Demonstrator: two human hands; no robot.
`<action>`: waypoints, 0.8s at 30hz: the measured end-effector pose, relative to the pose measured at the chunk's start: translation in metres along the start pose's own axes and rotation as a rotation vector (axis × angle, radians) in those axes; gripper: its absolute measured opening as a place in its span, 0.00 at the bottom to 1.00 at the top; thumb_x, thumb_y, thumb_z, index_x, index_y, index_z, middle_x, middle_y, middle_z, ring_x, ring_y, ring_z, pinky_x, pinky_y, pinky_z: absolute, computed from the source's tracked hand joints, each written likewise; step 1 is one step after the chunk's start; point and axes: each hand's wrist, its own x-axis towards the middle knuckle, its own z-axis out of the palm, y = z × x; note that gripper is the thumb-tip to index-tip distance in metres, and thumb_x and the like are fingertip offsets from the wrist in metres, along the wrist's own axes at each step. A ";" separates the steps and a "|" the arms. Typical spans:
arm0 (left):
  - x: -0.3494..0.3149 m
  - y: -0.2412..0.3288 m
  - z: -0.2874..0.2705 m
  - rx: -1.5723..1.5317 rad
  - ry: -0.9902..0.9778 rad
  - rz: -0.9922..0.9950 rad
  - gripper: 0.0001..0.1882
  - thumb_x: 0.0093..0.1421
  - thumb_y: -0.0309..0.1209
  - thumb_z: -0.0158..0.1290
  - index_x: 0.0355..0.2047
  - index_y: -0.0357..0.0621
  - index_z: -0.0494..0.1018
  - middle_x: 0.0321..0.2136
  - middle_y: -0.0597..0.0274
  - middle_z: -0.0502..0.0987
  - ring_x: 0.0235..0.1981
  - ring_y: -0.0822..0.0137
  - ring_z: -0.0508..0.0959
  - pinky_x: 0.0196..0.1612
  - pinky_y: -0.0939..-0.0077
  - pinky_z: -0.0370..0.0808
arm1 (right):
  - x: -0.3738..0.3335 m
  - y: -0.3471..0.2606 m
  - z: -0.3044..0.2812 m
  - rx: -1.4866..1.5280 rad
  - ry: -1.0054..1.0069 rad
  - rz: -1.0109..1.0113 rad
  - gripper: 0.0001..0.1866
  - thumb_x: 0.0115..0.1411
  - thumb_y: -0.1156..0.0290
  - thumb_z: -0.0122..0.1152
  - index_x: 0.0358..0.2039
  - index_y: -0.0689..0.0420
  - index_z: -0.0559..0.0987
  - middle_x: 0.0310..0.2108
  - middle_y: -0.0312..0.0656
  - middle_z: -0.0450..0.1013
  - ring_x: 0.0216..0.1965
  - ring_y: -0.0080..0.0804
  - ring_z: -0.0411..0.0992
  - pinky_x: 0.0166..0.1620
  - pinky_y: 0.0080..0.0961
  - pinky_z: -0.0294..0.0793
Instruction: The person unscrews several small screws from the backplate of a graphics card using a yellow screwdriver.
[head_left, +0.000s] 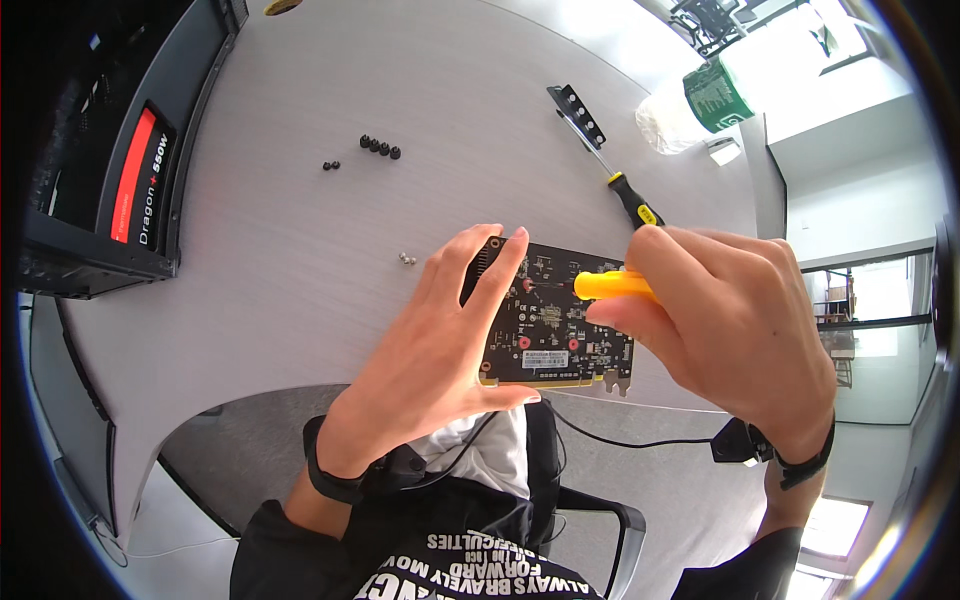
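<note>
A black graphics card (pixel 550 312) lies near the table's front edge, its circuit side facing up. Red rings surround several screw points on it. My left hand (pixel 425 335) grips the card's left end, fingers over the far edge and thumb along the near edge. Closed around a yellow-handled screwdriver (pixel 603 285), my right hand (pixel 735 315) is over the card's right side. The thin shaft points left toward the upper left red ring; whether the tip touches the screw is too small to tell. My right fingers hide part of the handle and the card's right edge.
A black-and-yellow screwdriver (pixel 630 195) lies beyond my right hand, touching a black slotted bracket (pixel 578 115). Small silver screws (pixel 407 259), black thumbscrews (pixel 380 148) and two smaller black screws (pixel 331 166) sit farther left. A computer case (pixel 205 130) stands at left, a green-and-white package (pixel 715 97) at far right.
</note>
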 end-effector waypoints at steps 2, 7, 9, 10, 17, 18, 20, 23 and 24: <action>0.000 -0.002 0.001 0.005 0.016 0.018 0.67 0.43 0.38 0.78 0.76 0.42 0.46 0.68 0.39 0.54 0.69 0.37 0.59 0.69 0.49 0.65 | 0.004 -0.004 0.001 0.028 0.101 -0.040 0.16 0.61 0.62 0.72 0.29 0.59 0.76 0.21 0.38 0.73 0.20 0.29 0.72 0.21 0.26 0.69; 0.002 -0.003 0.010 -0.006 0.033 0.028 0.67 0.42 0.48 0.77 0.76 0.43 0.49 0.70 0.43 0.55 0.69 0.39 0.60 0.69 0.48 0.64 | 0.009 -0.005 -0.013 -0.099 -0.037 -0.125 0.13 0.54 0.71 0.74 0.33 0.59 0.76 0.28 0.37 0.72 0.27 0.27 0.72 0.22 0.25 0.73; 0.006 -0.001 0.012 -0.033 0.031 0.031 0.66 0.43 0.49 0.76 0.76 0.44 0.49 0.70 0.43 0.55 0.69 0.39 0.60 0.69 0.48 0.64 | 0.010 -0.005 -0.014 -0.145 -0.086 -0.113 0.13 0.51 0.74 0.74 0.33 0.58 0.76 0.29 0.36 0.71 0.28 0.26 0.72 0.22 0.25 0.74; 0.008 0.002 0.012 -0.007 0.024 0.040 0.66 0.43 0.45 0.77 0.75 0.40 0.49 0.68 0.41 0.56 0.69 0.38 0.61 0.69 0.50 0.65 | 0.011 -0.006 -0.012 -0.141 -0.100 -0.138 0.13 0.51 0.74 0.74 0.33 0.57 0.76 0.29 0.35 0.71 0.27 0.24 0.72 0.21 0.24 0.74; 0.011 0.002 0.007 0.023 0.019 0.036 0.67 0.40 0.41 0.79 0.73 0.36 0.50 0.65 0.40 0.59 0.67 0.40 0.63 0.68 0.54 0.67 | 0.011 0.014 -0.002 -0.070 -0.073 -0.258 0.14 0.50 0.71 0.76 0.32 0.53 0.76 0.24 0.30 0.71 0.23 0.20 0.70 0.19 0.20 0.72; 0.011 0.001 0.008 0.019 0.018 0.036 0.67 0.40 0.41 0.79 0.73 0.36 0.50 0.65 0.40 0.59 0.67 0.40 0.63 0.68 0.54 0.67 | 0.011 0.015 -0.001 -0.070 -0.078 -0.256 0.14 0.50 0.71 0.76 0.32 0.53 0.76 0.24 0.30 0.71 0.23 0.20 0.70 0.19 0.20 0.72; 0.012 -0.002 0.011 -0.027 0.018 0.034 0.67 0.42 0.52 0.76 0.74 0.39 0.51 0.68 0.42 0.58 0.68 0.40 0.62 0.68 0.48 0.65 | 0.009 0.015 -0.001 -0.086 -0.063 -0.285 0.13 0.51 0.72 0.75 0.32 0.54 0.77 0.23 0.30 0.72 0.21 0.19 0.71 0.17 0.20 0.70; 0.011 -0.003 0.010 -0.029 0.030 0.027 0.67 0.41 0.50 0.76 0.75 0.40 0.52 0.67 0.43 0.58 0.67 0.40 0.62 0.68 0.49 0.65 | 0.012 0.022 0.007 -0.005 0.035 -0.241 0.09 0.42 0.73 0.67 0.23 0.54 0.74 0.22 0.31 0.66 0.20 0.19 0.68 0.17 0.20 0.65; 0.011 -0.002 0.011 -0.032 0.028 0.026 0.67 0.41 0.50 0.76 0.75 0.40 0.52 0.67 0.43 0.58 0.67 0.40 0.62 0.68 0.49 0.65 | 0.011 0.024 0.010 0.013 0.052 -0.220 0.09 0.41 0.75 0.66 0.23 0.54 0.73 0.20 0.30 0.65 0.17 0.20 0.66 0.15 0.21 0.63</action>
